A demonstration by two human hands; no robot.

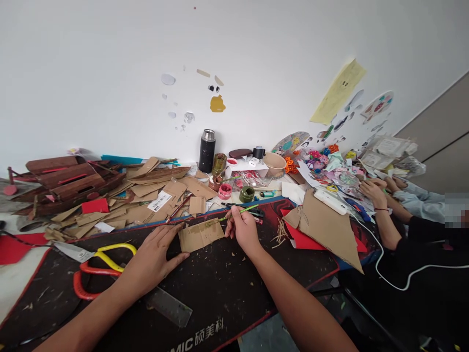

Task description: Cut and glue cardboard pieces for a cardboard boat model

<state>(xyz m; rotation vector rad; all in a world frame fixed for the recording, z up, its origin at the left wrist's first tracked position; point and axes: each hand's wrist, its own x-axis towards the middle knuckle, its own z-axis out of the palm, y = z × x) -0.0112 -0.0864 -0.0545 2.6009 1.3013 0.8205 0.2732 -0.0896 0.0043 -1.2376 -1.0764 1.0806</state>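
Note:
A small rectangle of brown cardboard (201, 238) lies on the black desk mat, with streaks of olive-green paint along its upper edge. My left hand (157, 254) rests flat at the cardboard's left end, thumb and fingers spread, touching its edge. In my right hand (240, 227) a thin green-handled paintbrush (249, 208) is pinched, its tip on the painted strip. Just beyond stand open jars of green paint (246, 194) and pink-red paint (224, 190). Scissors (104, 261) with red and yellow handles and a clear ruler (170, 307) lie by my left forearm.
Cardboard scraps (135, 205) and brown model boats (69, 181) crowd the left side. A black thermos (207, 151) stands near the wall. To the right are a large cardboard sheet (326, 225), a white power strip (331, 201) with its cable, and another person's hands (373, 193).

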